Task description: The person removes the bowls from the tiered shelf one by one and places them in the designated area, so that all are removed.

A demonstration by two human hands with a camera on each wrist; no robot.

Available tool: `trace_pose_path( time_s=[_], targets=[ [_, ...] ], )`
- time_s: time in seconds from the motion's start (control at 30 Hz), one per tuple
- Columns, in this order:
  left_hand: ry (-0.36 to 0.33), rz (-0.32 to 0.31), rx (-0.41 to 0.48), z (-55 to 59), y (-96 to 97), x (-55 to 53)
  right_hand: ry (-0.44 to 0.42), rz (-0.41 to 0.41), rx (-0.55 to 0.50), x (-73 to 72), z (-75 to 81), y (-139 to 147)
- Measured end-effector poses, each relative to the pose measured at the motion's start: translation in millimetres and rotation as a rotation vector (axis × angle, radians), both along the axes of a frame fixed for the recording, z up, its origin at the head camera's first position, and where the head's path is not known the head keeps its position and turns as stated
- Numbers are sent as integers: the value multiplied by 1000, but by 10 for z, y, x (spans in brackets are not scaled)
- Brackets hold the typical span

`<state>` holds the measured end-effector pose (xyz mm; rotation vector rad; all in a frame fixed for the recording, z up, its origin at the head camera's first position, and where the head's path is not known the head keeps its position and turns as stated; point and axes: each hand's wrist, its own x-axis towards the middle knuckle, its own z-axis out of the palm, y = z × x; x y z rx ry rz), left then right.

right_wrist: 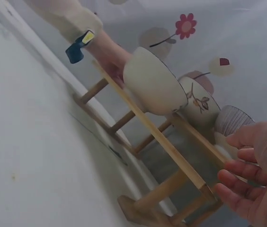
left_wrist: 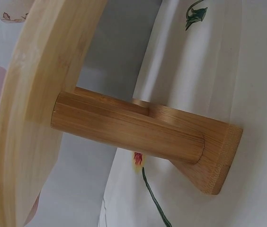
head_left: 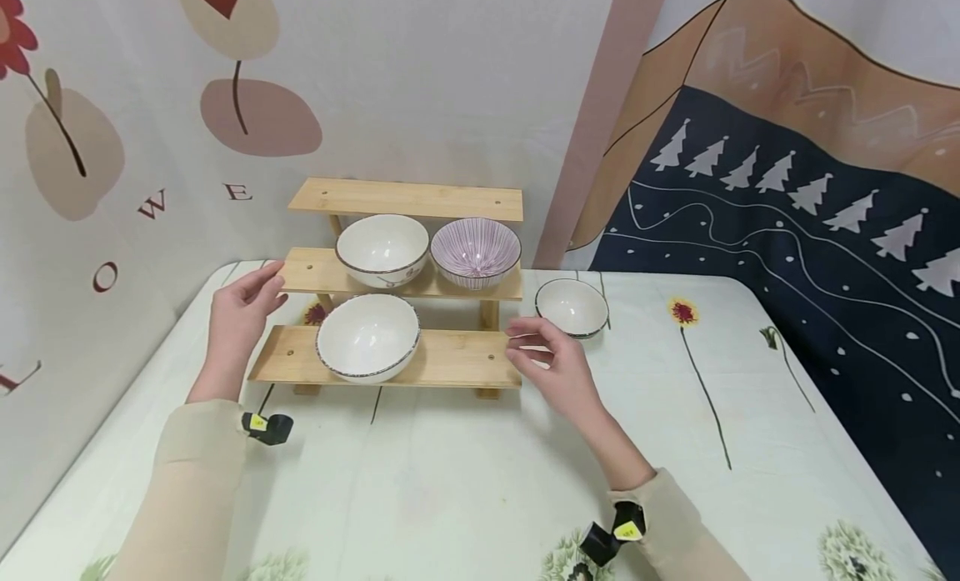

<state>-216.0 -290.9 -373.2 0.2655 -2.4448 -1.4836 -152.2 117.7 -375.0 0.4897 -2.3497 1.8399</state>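
Note:
A three-tier bamboo rack stands on the table. My left hand is at the left end of its middle board, fingertips right at the edge; in the left wrist view a board hides most of that hand. A large white bowl with a dark rim rests on the bottom board. The middle board carries another white bowl and a purple-striped bowl. By the right end of the bottom board is my right hand, fingers loosely bent, holding nothing.
A smaller white bowl sits on the table right of the rack, just beyond my right hand. The top board is close to the printed cloth wall. A pale flowered cloth covers the table.

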Motion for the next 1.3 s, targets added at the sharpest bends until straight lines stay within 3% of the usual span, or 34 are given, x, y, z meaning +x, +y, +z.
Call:
trace_pose_path(
  time_s=[0.3,0.5,1.3],
  targets=[
    [-5,-1,3,7,3,3,31,61,-15,-7,8,-183],
    [-1,2,-2,9,5,6,4,109,-55,9,38,-308],
    [11,-3,-6,17,19,32,-70,156,-55,24,15,-689]
  ],
)
